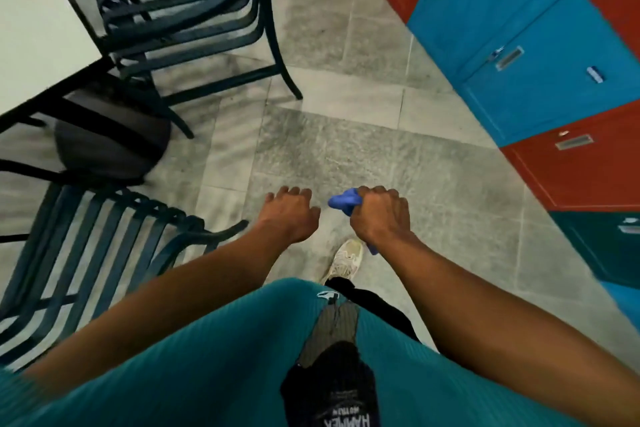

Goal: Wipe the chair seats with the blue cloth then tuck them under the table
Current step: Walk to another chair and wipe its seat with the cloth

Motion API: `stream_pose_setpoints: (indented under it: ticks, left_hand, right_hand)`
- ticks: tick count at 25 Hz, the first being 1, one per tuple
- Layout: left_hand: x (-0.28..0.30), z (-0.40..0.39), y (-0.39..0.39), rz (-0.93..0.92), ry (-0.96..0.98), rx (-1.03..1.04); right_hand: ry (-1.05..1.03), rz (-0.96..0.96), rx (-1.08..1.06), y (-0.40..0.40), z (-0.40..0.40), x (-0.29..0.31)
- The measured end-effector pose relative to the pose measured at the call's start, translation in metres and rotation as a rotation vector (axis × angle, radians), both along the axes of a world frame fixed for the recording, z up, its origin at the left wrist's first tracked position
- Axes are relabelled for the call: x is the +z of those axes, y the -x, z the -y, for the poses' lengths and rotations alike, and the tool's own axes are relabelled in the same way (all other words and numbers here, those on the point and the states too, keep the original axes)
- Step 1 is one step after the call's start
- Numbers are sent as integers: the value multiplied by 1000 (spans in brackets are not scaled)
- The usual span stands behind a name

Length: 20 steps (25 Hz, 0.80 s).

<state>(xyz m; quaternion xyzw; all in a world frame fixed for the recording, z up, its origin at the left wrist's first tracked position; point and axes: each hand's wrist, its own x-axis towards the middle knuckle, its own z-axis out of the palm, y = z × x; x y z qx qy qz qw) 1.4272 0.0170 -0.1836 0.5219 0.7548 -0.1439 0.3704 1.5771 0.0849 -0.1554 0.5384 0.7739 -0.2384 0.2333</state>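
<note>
My right hand (381, 215) grips the bunched blue cloth (341, 202), which sticks out past the knuckles and hangs below the wrist. My left hand (289, 215) hovers beside it over the floor, fingers loosely curled and holding nothing. A dark slatted metal chair (104, 253) stands at the lower left, its armrest close to my left forearm. A second slatted chair (180, 10) stands at the top, partly under the white table (38, 21) at the upper left. Both hands are apart from the chairs.
Red and blue lockers (519, 55) line the right side. The table's dark round base (110, 149) sits on the grey tiled floor (346, 149) between the chairs. My shoe (346, 260) is below the hands.
</note>
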Motion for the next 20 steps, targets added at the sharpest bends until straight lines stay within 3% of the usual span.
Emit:
stream_pose_setpoints:
  ticks: [9,16,20]
  left_hand:
    - [15,-193,-10,-28,-102,19]
    - [27,-346,36,-14,-92,52]
    - [51,-436,69,6,-183,146]
  right_hand:
    - [-2,-76,-64,-9,-180,21]
    - [-43,-21,6,54,-341,43]
    - [-116,-33,80,103,-432,63]
